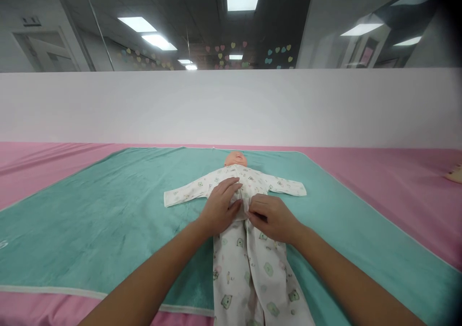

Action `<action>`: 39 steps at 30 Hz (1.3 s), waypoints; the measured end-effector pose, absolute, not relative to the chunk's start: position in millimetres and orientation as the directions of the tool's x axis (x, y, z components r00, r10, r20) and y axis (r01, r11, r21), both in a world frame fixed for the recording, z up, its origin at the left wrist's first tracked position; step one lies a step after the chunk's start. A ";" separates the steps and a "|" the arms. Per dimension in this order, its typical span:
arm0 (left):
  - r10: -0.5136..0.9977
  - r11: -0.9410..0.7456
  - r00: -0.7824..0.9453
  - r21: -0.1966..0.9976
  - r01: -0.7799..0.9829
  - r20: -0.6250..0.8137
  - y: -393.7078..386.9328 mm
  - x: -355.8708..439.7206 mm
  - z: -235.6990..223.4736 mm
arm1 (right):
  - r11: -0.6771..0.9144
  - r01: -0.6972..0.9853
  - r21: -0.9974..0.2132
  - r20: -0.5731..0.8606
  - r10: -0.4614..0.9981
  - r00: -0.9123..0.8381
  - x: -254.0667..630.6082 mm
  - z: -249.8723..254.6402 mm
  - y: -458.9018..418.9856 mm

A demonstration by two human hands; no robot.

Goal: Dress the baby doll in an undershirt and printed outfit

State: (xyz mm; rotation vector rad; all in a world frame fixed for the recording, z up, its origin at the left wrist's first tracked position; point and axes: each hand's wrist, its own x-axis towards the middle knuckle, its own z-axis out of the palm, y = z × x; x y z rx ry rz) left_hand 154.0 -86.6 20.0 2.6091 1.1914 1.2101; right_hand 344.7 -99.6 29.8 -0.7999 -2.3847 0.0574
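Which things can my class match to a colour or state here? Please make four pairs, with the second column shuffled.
1. outfit
2. blanket
3. left hand
4. right hand

A. fingers curled, at the clothing's front
B. teal with a pale edge
C. fingers stretched out, resting on clothing
D. white with small prints

Pairs: 1-D, 2-B, 3-C, 4-A

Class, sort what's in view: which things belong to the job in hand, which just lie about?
In the job:
patterned garment, touched by left hand and right hand
doll, only head visible
teal blanket, underneath

Probably incidental:
pink sheet, beneath the blanket
pale object, right edge, identity unclear
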 end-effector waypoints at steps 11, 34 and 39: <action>0.884 -0.414 0.079 0.693 0.590 0.460 -54.9 137.1 2.4 | 0.627 0.480 -0.613 0.546 0.776 -0.315 352.7 26.7 -83.1; 0.898 0.029 0.289 0.700 0.714 -0.332 -59.7 91.0 37.4 | 0.032 0.100 -0.994 0.032 0.999 -0.006 342.6 -7.5 -73.0; 0.778 0.013 0.479 0.773 0.634 -0.406 -64.4 77.7 43.2 | 0.060 0.102 -0.993 0.058 0.998 -0.022 343.2 -8.6 -72.7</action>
